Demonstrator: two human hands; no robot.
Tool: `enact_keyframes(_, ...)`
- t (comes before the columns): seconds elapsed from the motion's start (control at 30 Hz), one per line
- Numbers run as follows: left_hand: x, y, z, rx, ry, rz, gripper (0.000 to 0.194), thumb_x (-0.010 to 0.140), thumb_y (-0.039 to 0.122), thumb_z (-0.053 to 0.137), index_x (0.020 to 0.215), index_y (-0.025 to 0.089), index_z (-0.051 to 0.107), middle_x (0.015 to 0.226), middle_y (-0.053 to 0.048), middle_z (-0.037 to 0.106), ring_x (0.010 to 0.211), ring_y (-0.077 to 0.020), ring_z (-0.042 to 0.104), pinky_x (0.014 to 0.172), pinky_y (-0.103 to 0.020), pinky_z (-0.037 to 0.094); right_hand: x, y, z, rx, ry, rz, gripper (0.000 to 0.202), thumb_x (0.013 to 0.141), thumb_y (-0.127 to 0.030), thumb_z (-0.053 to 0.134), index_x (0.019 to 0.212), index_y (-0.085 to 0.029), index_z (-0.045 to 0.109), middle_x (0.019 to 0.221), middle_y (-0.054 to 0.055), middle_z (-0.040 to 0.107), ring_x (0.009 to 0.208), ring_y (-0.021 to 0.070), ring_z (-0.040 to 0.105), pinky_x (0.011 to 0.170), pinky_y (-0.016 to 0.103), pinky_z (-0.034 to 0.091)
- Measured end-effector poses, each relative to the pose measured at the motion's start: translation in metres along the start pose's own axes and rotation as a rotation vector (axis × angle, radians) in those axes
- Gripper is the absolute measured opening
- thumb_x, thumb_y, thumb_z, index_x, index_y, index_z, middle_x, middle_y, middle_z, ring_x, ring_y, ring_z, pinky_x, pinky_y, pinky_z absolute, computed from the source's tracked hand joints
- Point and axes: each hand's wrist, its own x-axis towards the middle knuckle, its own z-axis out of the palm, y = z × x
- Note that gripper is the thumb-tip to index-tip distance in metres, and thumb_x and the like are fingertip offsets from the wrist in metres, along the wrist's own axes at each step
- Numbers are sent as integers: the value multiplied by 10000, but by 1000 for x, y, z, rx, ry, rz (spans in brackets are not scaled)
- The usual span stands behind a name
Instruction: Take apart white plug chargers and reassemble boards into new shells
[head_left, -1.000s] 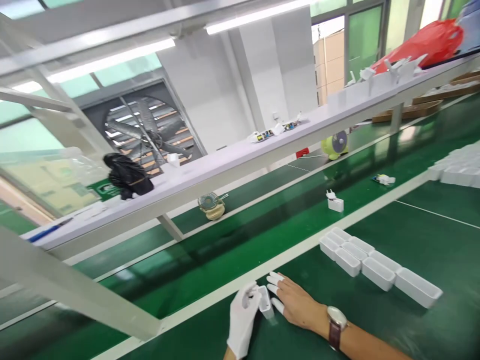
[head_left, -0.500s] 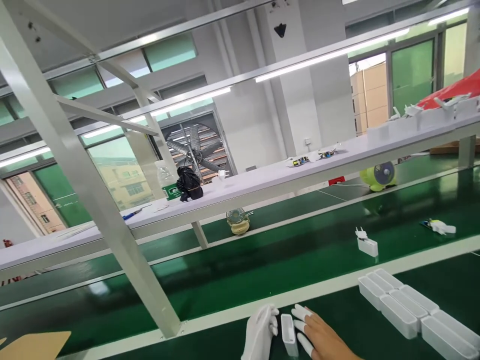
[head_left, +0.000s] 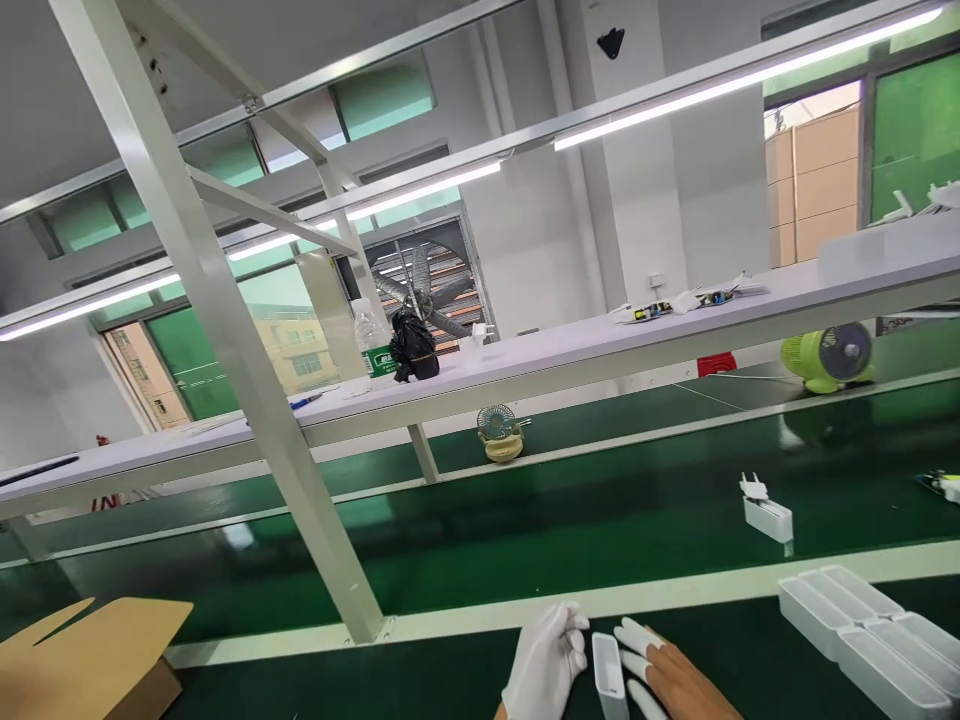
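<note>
A white open-topped plastic case (head_left: 609, 672) stands on the green surface at the bottom centre, between my hands. My left hand (head_left: 546, 660), in a white glove, is just left of it with its fingers curled; whether anything is inside them is hidden. On the case's right side, my right hand (head_left: 671, 672) has white covers on its fingers, which are spread beside the case. Several similar white cases (head_left: 889, 660) lie side by side at the lower right. Another white case (head_left: 768, 520), with a plug piece on top, sits on the green belt.
A cardboard box (head_left: 142, 680) is at the lower left. A slanted metal post (head_left: 255, 400) rises in front of the shelf (head_left: 540, 365). A small fan (head_left: 501, 435) and a green fan (head_left: 827, 358) stand beyond the belt.
The view has shifted left, bringing more of the cardboard box into sight. Both hands keep about the same places beside the case.
</note>
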Motion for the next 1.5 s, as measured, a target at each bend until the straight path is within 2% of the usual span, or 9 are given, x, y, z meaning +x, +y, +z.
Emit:
enact_keyframes(0.1, -3, 2, 6, 17, 0, -3, 363, 745, 395, 844, 885, 78, 733, 846, -87, 652, 634, -72, 513, 600, -199, 423, -6, -4, -4, -25, -16, 25, 439, 779, -169, 583, 1197, -234, 697, 1246, 105, 705, 1136, 331, 678, 899, 426, 624)
enact_keyframes(0.3, -2, 4, 11, 56, -31, -8, 353, 760, 380, 833, 894, 72, 725, 858, -84, 642, 665, -78, 512, 624, -208, 421, 6, -22, -19, 41, -29, 103, 470, 790, -79, 527, 1219, -206, 670, 1347, 120, 634, 1301, 330, 560, 1103, 521, 478)
enact_keyframes(0.43, -2, 1, 11, 86, -17, -6, 364, 752, 376, 835, 927, 76, 727, 866, -87, 642, 674, -91, 516, 612, -219, 417, 9, -26, -29, 34, -89, 106, 482, 813, -59, 508, 1249, -200, 655, 1356, 127, 622, 1338, 320, 524, 1122, 536, 456)
enact_keyframes(0.6, -6, -1, 13, 81, -12, 10, 349, 760, 376, 823, 918, 78, 735, 863, -89, 640, 658, -97, 513, 604, -231, 411, 2, -26, -26, 43, -53, 98, 381, 913, -129, 489, 1246, -225, 647, 1370, 103, 616, 1345, 300, 520, 1114, 516, 472)
enact_keyframes(0.77, -8, -2, 12, 88, 3, 30, 357, 762, 397, 813, 900, 74, 746, 826, -101, 661, 588, -100, 516, 592, -251, 385, -14, -15, -13, 9, -121, 101, 421, 845, -138, 520, 1208, -293, 666, 1288, 66, 667, 1245, 294, 603, 1082, 476, 506)
enact_keyframes(1.0, -7, -2, 13, 150, 34, 22, 397, 747, 439, 821, 869, 67, 754, 837, -129, 679, 555, -104, 518, 578, -268, 341, -21, -2, -6, -25, -162, 45, 332, 695, -129, 572, 921, -326, 715, 1013, 45, 753, 1002, 320, 710, 888, 456, 608)
enact_keyframes(1.1, -6, -2, 11, 146, 13, 12, 391, 764, 442, 807, 881, 73, 752, 848, -128, 675, 568, -104, 512, 574, -266, 339, -17, -5, -10, -11, -171, 57, 336, 718, -139, 568, 961, -315, 720, 1091, 46, 746, 1020, 324, 706, 888, 470, 610)
enact_keyframes(1.3, -4, -2, 9, 146, -37, 1, 343, 801, 392, 786, 920, 73, 750, 873, -108, 659, 621, -95, 502, 597, -247, 364, -1, -22, -24, 6, -111, 103, 401, 875, -149, 508, 1233, -243, 661, 1347, 98, 634, 1292, 313, 567, 1067, 510, 514)
enact_keyframes(1.5, 0, -4, 8, 150, -53, 16, 335, 752, 367, 829, 910, 83, 743, 869, -92, 654, 656, -95, 514, 625, -239, 400, 13, -33, -38, 40, -75, 87, 381, 953, -141, 474, 1303, -185, 617, 1344, 151, 621, 1308, 321, 548, 1084, 553, 483)
